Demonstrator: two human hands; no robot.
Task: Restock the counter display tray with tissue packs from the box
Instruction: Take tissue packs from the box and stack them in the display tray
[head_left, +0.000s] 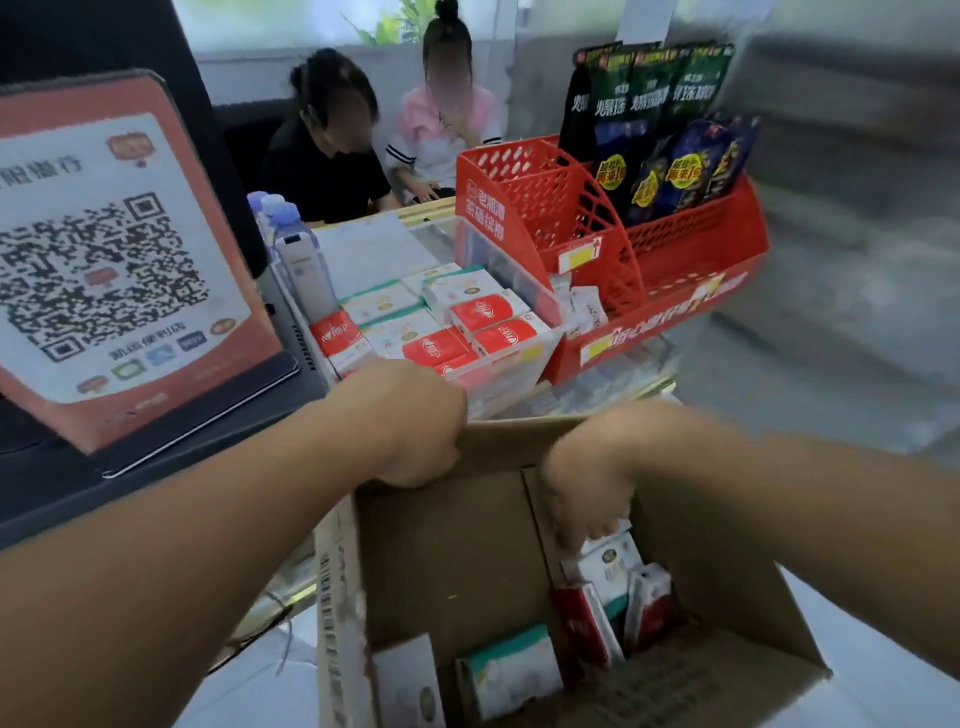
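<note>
Inside the cardboard box (457, 545), the right hand (587, 488) has its grip curled around a white tissue pack (610, 564). The left hand (415, 431) grips the box's far edge, just before the filled clear tray (511, 358) on the worktop (613, 395).

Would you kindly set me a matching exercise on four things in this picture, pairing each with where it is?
Things:
1. left hand
2. right hand
3. clear tray
4. dark snack bags

Places:
A. standing in the red basket
B. on the counter, filled with red and white packs
C. down inside the box, on a white pack
D. on the box's far rim

Pairs: 1-D, 2-C, 3-B, 4-A
</note>
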